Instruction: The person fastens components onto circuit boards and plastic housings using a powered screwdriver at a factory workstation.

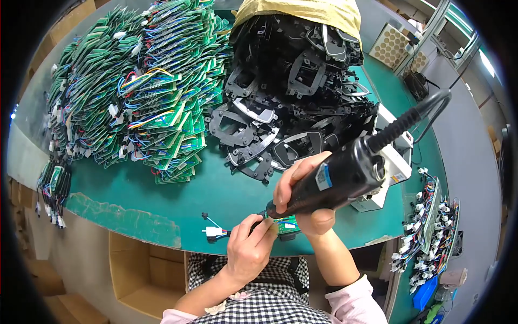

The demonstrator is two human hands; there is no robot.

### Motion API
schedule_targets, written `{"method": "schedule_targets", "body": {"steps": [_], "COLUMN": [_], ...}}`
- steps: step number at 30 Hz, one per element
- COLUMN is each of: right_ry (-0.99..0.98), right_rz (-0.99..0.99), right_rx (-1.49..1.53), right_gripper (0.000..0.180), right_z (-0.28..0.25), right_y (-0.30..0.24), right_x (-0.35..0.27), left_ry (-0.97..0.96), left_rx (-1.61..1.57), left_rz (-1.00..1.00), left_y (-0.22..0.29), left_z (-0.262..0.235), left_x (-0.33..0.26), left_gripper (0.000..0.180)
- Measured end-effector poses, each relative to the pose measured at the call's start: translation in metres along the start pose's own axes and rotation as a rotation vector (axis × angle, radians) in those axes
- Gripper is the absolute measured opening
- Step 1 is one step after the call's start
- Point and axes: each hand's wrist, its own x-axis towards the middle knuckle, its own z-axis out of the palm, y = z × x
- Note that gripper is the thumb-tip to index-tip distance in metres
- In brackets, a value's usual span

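My right hand (317, 220) is wrapped round a black electric screwdriver (337, 175), which has a blue-and-white label and a thick cord at its back end. The tool tilts down to the left, toward a small green circuit board (287, 222) at the table's near edge. Close by the tool's nose, my left hand (251, 247) pinches the board's left side with its fingers closed. Those fingers cover the screwdriver's tip and much of the board. Left of them, a white connector (216, 232) on short wires lies on the green table (135, 189).
Tall stacks of wired circuit boards (167, 81) fill the back left. A yellow sack (302, 9) spills black plastic frames (234, 127) at the back middle. Behind the screwdriver stands a white box (399, 162). Wire bundles (426, 227) lie right; a cardboard box (145, 270) is below.
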Motion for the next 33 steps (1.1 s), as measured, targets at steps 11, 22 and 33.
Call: {"method": "schedule_targets", "body": {"steps": [11,22,33], "right_ry": [-0.147,-0.078,-0.022], "right_rz": [0.189,0.112,-0.133], "right_rx": [-0.071,0.041,-0.032], "right_gripper": [0.068,0.065,0.066], "right_z": [-0.002,-0.006,-0.055], "right_y": [0.008,0.005,-0.099], "right_x": [0.022,0.023,-0.004], "left_ry": [0.025,-0.004,0.543], "left_rx": [0.054,-0.233,0.891], "left_rz": [0.015,0.157,-0.375], "left_y": [-0.007,-0.032,-0.240], "left_z": [0.007,-0.021,-0.351], "left_x": [0.010,-0.003,-0.054], "left_gripper": [0.019,0.008,0.021]}}
